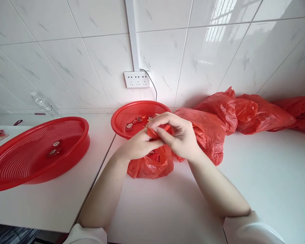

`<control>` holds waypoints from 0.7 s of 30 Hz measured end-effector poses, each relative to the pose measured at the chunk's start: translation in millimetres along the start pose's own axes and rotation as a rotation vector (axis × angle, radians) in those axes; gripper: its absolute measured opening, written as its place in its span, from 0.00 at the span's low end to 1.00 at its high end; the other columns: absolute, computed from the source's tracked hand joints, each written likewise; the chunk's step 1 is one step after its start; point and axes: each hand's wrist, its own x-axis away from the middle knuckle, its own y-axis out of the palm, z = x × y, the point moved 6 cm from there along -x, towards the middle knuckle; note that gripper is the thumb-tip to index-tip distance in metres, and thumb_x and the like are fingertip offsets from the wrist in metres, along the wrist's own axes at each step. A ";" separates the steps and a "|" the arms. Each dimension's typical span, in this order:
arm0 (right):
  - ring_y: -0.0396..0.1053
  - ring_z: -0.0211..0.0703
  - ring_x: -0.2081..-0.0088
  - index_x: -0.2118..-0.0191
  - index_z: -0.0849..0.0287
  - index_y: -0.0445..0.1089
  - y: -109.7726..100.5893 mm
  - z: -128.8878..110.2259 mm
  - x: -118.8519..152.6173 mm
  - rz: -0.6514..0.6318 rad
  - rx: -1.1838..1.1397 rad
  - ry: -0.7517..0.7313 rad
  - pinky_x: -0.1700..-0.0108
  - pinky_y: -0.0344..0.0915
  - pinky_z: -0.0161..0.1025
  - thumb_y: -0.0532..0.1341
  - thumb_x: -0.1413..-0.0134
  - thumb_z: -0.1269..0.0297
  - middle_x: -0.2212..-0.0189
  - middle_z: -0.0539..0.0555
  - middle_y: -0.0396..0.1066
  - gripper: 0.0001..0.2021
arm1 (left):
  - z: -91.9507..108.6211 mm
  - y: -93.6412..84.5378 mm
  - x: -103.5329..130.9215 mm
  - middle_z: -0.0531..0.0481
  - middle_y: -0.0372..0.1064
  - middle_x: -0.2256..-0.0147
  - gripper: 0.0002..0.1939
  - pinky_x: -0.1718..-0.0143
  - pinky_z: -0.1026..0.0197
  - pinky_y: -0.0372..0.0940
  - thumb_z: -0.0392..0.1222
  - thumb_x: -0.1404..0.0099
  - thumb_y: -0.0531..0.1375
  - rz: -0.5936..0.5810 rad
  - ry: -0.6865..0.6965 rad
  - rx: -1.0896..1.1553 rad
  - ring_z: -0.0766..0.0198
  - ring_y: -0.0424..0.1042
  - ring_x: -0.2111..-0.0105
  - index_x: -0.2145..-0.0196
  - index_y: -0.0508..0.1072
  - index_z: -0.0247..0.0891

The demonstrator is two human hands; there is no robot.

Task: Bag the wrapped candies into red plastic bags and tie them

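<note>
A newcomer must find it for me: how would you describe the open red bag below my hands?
On the white table, find the smaller red basket, by the wall. Just in front of it sits a red plastic bag, open-mouthed, with red packets inside. It is smaller than the bulging red bags to its right.

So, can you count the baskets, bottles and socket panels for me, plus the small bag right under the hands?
Red baskets: 2 (left basket, middle basket)
Clear bottle: 1
Socket panel: 1
Small red bag: 1
Total: 5
</note>
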 end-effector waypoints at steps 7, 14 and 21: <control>0.73 0.44 0.55 0.54 0.58 0.71 -19.1 27.2 -0.9 -0.194 0.083 0.244 0.51 0.70 0.43 0.64 0.42 0.60 0.56 0.54 0.74 0.12 | -10.5 -15.8 -0.8 0.58 0.56 0.80 0.17 0.80 0.68 0.56 0.56 0.30 0.53 0.145 -0.089 0.173 0.73 0.57 0.82 0.68 0.63 0.39; 0.71 0.43 0.61 0.65 0.58 0.70 -29.3 30.8 -2.0 -0.080 0.251 0.186 0.56 0.69 0.43 0.65 0.44 0.61 0.64 0.53 0.72 0.07 | -8.7 -26.5 -1.9 0.55 0.67 0.80 0.17 0.78 0.66 0.61 0.55 0.29 0.51 0.246 -0.026 0.110 0.72 0.62 0.84 0.56 0.70 0.40; 0.53 0.54 0.35 0.66 0.56 0.71 -6.6 0.3 6.5 -0.484 0.223 0.018 0.40 0.61 0.49 0.69 0.49 0.64 0.37 0.55 0.56 0.06 | 1.2 -30.7 4.7 0.50 0.73 0.70 0.10 0.68 0.63 0.69 0.43 0.38 0.63 0.120 0.062 -0.003 0.67 0.72 0.71 0.60 0.74 0.37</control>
